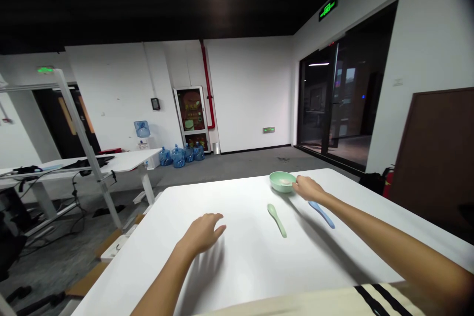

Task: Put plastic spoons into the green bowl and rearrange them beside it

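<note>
At the far side of the white table sits a light green bowl. Over its right rim reaches my right hand, fingers closed on what looks like a whitish spoon; the spoon's handle is hidden by the fingers. A pale green spoon lies in front of the bowl, and a blue spoon rests to its right, its near end partly below my right wrist. My left hand hovers above the table's left part, fingers apart and holding nothing.
Behind the table, blue water bottles stand on the floor near a water dispenser. Another white desk with cables is at left. Cardboard pieces lie by the table's left edge. A brown board stands at right.
</note>
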Motion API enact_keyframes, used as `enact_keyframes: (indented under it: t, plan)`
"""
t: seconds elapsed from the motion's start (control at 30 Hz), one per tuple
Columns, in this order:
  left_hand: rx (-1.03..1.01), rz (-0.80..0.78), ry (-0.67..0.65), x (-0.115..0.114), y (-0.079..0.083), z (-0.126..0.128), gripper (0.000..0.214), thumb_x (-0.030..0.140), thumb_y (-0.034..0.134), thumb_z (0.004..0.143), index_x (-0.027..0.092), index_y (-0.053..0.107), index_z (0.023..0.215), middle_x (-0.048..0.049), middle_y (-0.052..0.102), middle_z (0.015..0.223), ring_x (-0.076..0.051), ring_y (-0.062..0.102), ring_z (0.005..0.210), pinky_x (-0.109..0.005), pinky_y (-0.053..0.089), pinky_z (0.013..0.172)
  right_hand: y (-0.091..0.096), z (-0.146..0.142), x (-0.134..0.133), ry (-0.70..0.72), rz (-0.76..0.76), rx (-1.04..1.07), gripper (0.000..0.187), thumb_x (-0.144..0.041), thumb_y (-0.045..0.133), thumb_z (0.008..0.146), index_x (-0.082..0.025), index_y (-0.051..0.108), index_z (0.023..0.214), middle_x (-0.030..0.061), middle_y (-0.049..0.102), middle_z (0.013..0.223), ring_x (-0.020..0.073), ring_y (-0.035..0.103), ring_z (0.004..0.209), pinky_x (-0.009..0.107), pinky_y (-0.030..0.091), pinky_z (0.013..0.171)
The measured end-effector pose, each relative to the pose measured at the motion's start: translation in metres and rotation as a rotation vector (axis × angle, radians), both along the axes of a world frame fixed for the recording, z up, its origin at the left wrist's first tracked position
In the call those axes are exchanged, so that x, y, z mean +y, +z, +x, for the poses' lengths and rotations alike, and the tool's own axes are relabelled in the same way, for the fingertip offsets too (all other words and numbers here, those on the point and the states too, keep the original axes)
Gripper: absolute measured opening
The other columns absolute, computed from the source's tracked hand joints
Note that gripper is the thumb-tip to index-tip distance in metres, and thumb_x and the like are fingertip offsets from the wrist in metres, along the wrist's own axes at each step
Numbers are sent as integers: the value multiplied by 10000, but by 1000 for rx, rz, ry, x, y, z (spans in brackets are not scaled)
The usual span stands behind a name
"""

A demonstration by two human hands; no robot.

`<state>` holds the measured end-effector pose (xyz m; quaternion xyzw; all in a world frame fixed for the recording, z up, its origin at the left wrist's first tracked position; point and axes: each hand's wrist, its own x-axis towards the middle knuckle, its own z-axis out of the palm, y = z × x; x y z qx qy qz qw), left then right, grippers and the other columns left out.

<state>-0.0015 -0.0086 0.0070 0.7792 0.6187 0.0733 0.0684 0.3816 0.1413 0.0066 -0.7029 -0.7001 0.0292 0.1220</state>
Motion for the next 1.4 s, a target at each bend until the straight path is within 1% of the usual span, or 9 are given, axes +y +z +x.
enact_keyframes:
  t: [0.13,0.27,0.4,0.53,0.7,0.83,1.0,1.17,1.4]
  plan:
    - [0,14,-8,-2,-1,-1,531,512,392,914,217,567,1319,-108,622,1320,-302,552,1220,-425,430,992,0,4,-23,60,-41,39,338,-405,416,909,-142,627,877,140,692,898,184,640,656,259,389,574]
    - [8,20,-12,-4,-1,-2,535,509,392,911,212,564,1321,-110,626,1312,-303,558,1210,-425,439,979,-14,5,-34,118,-101,50,331,-393,412,911,-151,613,809,95,688,774,150,613,553,250,390,558]
    - [15,17,-12,-3,-3,-3,533,509,389,911,216,563,1321,-103,631,1305,-298,561,1203,-417,438,978,-30,4,-36,116,-154,0,348,-366,401,912,-140,612,752,99,667,675,170,609,523,277,399,562]
    - [8,14,-8,-2,-4,-3,537,522,387,912,226,560,1325,-101,630,1305,-297,563,1199,-417,439,977,-41,3,-35,67,-156,-33,316,-339,416,900,-131,631,795,131,693,762,199,641,605,284,402,575]
    - [11,15,-7,1,-6,-3,534,524,387,912,231,560,1324,-97,629,1306,-296,559,1205,-413,436,978,-50,3,-38,56,-162,-32,354,-324,371,906,-116,654,866,172,703,894,233,670,706,298,415,590]
    - [20,10,-11,2,-6,-3,541,535,378,915,235,557,1328,-96,628,1307,-293,558,1210,-406,434,978,-56,2,-40,75,-205,-42,323,-287,389,894,-104,655,888,171,701,888,226,670,681,301,424,595]
    - [20,5,-8,0,-4,-1,549,541,378,914,228,558,1328,-101,628,1309,-300,555,1214,-417,429,983,-64,1,-42,107,-325,-80,279,-285,452,875,-94,648,927,158,695,862,220,666,638,296,430,582]
    - [30,0,-2,-3,-1,1,544,534,370,916,229,560,1325,-99,622,1319,-299,548,1224,-420,426,987,-66,0,-46,126,-303,-111,249,-291,533,828,-100,667,917,166,687,910,247,676,754,307,434,645]
    - [34,-7,3,-4,2,3,555,539,367,913,226,555,1330,-100,623,1316,-296,548,1226,-415,431,983,-66,-1,-48,158,-270,-181,294,-309,529,828,-104,674,981,177,684,983,274,673,885,317,431,704]
